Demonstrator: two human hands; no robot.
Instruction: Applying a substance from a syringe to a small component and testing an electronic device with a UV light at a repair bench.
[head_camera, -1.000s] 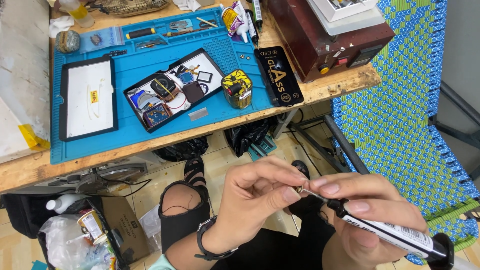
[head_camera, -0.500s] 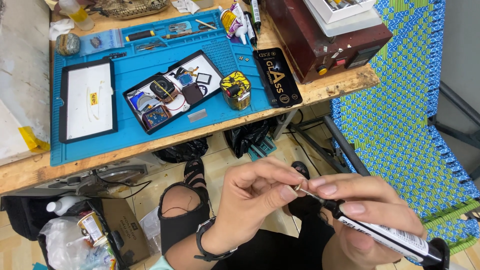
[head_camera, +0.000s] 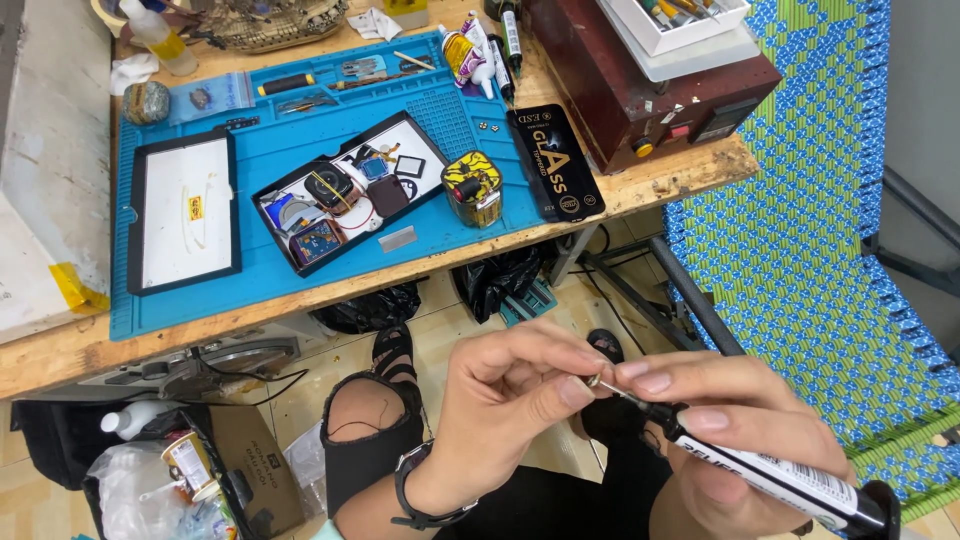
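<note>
My right hand (head_camera: 740, 430) grips a black tube-shaped applicator (head_camera: 770, 470) with a white label and a thin metal needle tip, held low over my lap. My left hand (head_camera: 505, 400) pinches that needle tip (head_camera: 597, 381) between thumb and forefinger; whatever small part sits there is too tiny to make out. A dark watch band wraps my left wrist. Above, on the wooden workbench (head_camera: 660, 185), lies a blue silicone work mat (head_camera: 250, 170) with two black trays on it: one white and nearly bare (head_camera: 183, 210), one holding small electronic parts (head_camera: 350, 190).
A yellow-black roll (head_camera: 473, 187) and a flat black package (head_camera: 556, 160) lie at the mat's right side. A dark red machine (head_camera: 650, 80) stands at the back right. A blue-green woven chair (head_camera: 810, 220) is to the right. Bags and bottles (head_camera: 170, 470) sit on the floor lower left.
Both hands stay together at the needle tip, with only slight finger shifts. The applicator's rear end has dropped a little.
</note>
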